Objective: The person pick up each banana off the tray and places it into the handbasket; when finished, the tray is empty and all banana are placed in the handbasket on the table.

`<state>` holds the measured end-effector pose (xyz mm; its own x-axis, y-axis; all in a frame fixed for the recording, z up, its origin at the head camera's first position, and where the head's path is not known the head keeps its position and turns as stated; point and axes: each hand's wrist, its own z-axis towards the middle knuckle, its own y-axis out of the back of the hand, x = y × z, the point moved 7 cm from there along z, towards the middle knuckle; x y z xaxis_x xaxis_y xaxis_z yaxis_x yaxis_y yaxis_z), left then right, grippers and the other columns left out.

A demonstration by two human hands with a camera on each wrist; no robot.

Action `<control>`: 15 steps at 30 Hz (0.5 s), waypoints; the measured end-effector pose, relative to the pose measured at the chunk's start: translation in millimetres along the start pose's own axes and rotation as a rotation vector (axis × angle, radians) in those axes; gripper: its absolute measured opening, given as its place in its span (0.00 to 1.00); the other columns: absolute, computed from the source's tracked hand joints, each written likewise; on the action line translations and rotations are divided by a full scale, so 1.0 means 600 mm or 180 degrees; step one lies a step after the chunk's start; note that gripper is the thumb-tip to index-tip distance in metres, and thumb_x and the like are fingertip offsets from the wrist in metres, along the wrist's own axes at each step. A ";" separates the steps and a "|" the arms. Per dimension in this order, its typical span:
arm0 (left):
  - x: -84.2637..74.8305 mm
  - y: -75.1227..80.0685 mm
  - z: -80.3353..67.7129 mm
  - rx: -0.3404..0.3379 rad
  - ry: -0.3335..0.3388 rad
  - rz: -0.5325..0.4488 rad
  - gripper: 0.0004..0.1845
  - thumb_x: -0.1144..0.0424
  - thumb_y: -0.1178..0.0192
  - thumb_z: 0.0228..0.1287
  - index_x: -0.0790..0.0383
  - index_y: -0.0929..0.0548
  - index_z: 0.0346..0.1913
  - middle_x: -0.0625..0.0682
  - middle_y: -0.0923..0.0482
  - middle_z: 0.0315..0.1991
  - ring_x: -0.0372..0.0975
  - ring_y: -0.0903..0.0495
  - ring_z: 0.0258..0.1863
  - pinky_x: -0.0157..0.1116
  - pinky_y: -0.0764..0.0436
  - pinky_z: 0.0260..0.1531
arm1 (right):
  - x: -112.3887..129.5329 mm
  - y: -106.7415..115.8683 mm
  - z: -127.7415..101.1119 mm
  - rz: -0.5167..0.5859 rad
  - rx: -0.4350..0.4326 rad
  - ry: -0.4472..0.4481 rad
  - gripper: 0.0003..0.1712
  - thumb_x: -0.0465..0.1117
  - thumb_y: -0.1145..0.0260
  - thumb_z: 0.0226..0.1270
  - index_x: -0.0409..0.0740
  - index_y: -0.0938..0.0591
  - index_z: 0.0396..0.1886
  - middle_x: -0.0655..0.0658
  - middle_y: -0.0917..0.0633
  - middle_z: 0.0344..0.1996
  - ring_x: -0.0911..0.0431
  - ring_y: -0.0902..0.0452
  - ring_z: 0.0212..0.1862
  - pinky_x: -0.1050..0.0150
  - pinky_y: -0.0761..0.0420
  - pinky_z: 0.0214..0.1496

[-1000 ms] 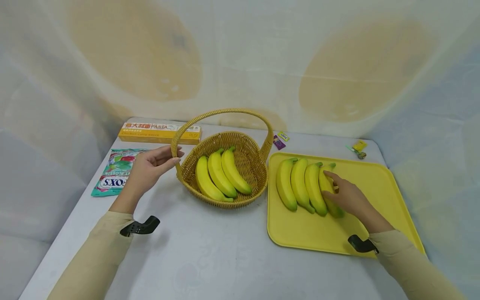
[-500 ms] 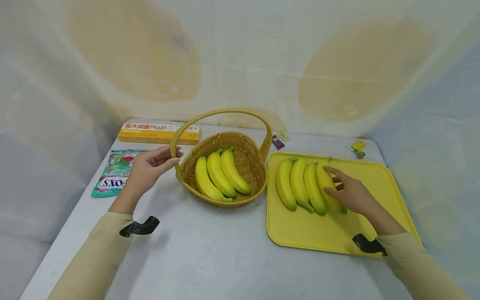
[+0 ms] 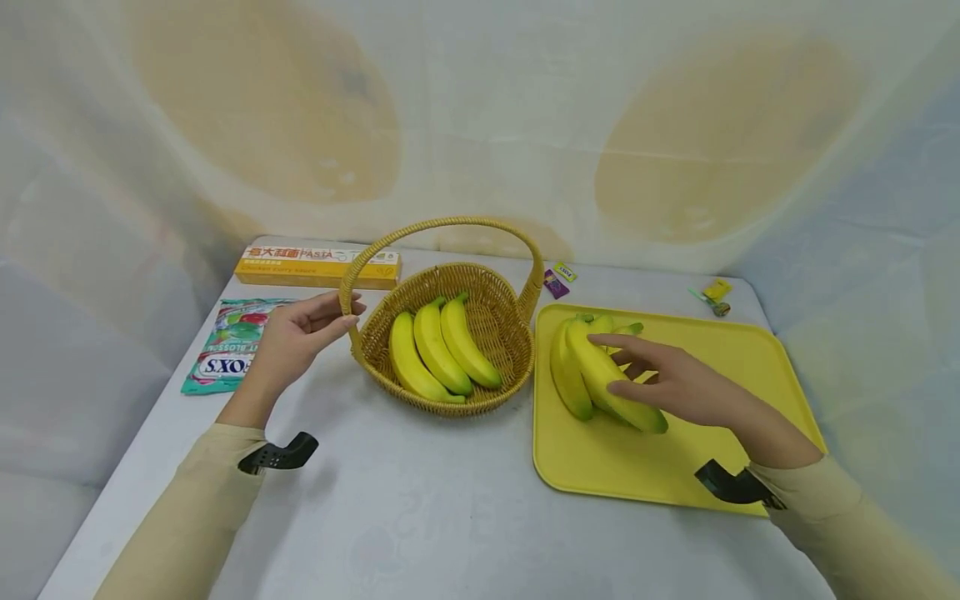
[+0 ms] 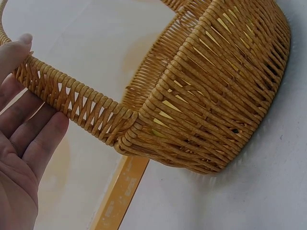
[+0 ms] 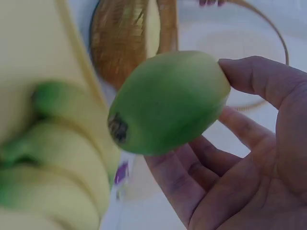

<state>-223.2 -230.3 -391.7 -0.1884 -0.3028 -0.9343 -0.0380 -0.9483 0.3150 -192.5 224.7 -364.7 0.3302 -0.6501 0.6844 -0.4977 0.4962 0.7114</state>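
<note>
Yellow, green-tipped banana, seemingly lifted, slanting above yellow tray.

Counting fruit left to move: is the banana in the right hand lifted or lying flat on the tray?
Lifted: the right hand holds the banana tilted above the others.

The left grip is held with fingers straight and relaxed, while the right grip's fingers are curled.

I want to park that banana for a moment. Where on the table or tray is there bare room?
The tray is bare right of the right hand holding the banana. The table is bare in front of the basket. It is crowded left of the basket: left hand, candy bag, pasta box.
</note>
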 end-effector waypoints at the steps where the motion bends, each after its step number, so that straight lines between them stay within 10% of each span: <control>1: 0.000 0.000 0.000 0.0000 -0.0006 -0.0003 0.21 0.58 0.33 0.70 0.64 0.17 0.61 0.55 0.13 0.52 0.33 0.15 0.51 0.27 0.18 0.52 | 0.008 -0.005 0.007 0.0040 0.0052 0.0051 0.35 0.49 0.35 0.76 0.58 0.35 0.78 0.45 0.29 0.72 0.47 0.24 0.63 0.46 0.19 0.57; 15: 0.002 0.000 0.000 0.0000 0.0010 0.0015 0.21 0.56 0.33 0.70 0.63 0.17 0.61 0.54 0.13 0.52 0.33 0.15 0.52 0.27 0.19 0.52 | 0.123 -0.084 0.163 0.0030 0.0492 0.0488 0.36 0.48 0.33 0.74 0.56 0.33 0.78 0.47 0.18 0.54 0.54 0.20 0.49 0.56 0.19 0.49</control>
<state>-223.7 -230.7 -392.7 -0.1855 -0.3074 -0.9333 -0.0371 -0.9469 0.3192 -221.5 95.7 -365.8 0.4372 -0.5448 0.7156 -0.6145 0.4000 0.6800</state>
